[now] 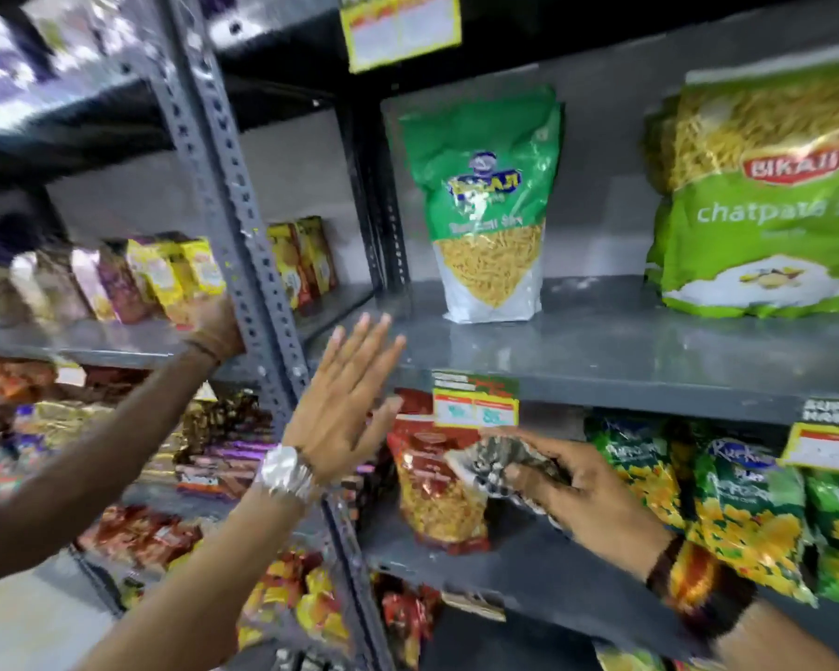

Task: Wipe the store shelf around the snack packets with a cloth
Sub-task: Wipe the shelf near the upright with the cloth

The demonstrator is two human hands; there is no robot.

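The grey metal shelf (650, 351) holds a green and white snack packet (485, 201) standing upright and a larger light-green snack packet (766, 196) at the right. My left hand (345, 404), with a silver watch on the wrist, is raised flat with fingers spread, just in front of the shelf's left front edge and holding nothing. My right hand (582, 491) is lower, below the shelf edge, gripping a crumpled grey patterned cloth (495, 462). The cloth hangs in front of a red snack packet (432, 486) on the shelf below.
Another person's arm reaches in from the left, with the hand (214, 326) beside the perforated grey upright (243, 225). Yellow boxes (175, 273) fill the left bay. Green and yellow packets (727, 501) crowd the lower right shelf. Price labels (475, 404) hang on the shelf front.
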